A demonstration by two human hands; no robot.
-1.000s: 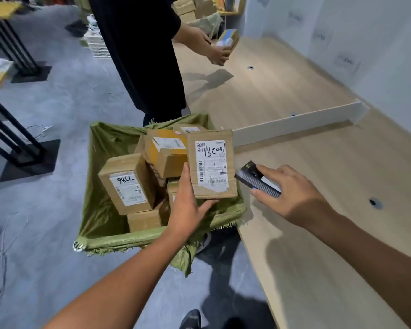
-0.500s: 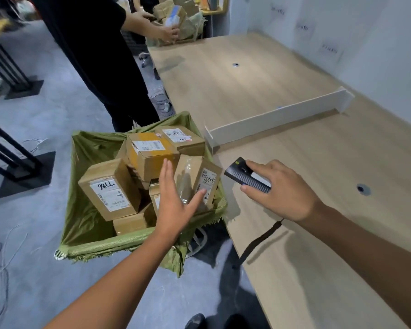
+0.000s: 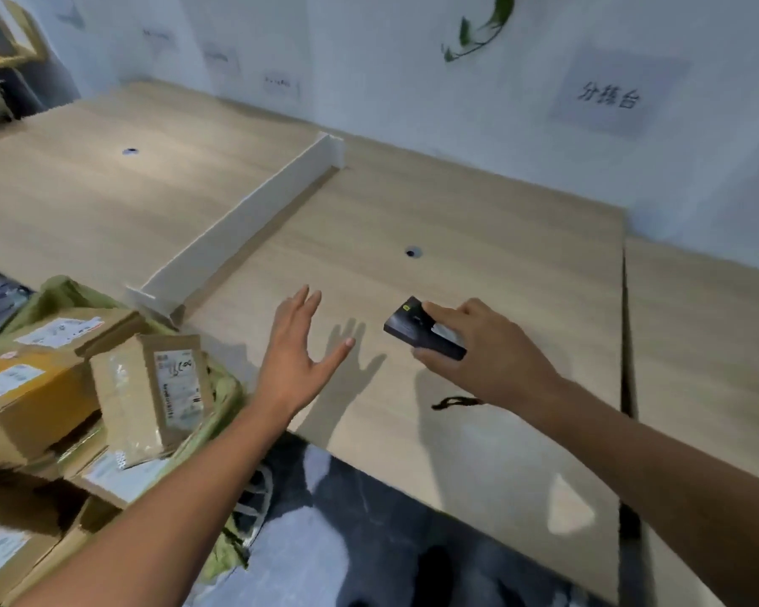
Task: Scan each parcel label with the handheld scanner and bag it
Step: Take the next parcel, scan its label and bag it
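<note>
My right hand (image 3: 485, 352) grips a small black handheld scanner (image 3: 421, 328) above the wooden table (image 3: 478, 238), its black wrist strap (image 3: 454, 403) hanging below the wrist. My left hand (image 3: 299, 357) hovers over the table's front edge with fingers spread and straight, holding nothing. At the lower left, a green woven bag (image 3: 224, 387) holds several cardboard parcels. A flat brown parcel (image 3: 150, 387) with a white label leans upright at the bag's right side, left of my left hand. A yellow-taped box (image 3: 23, 387) lies beside it.
A low white divider board (image 3: 237, 225) runs across the table from the bag toward the wall. Cable holes (image 3: 413, 252) dot the tabletop. A seam (image 3: 625, 322) splits the table on the right. A white wall with paper signs (image 3: 610, 96) backs the table. Dark floor (image 3: 369, 541) lies below.
My left hand let go of the flat labelled parcel into the green bag and swung right over the table, open. The view turned right; the person in black left the frame.
</note>
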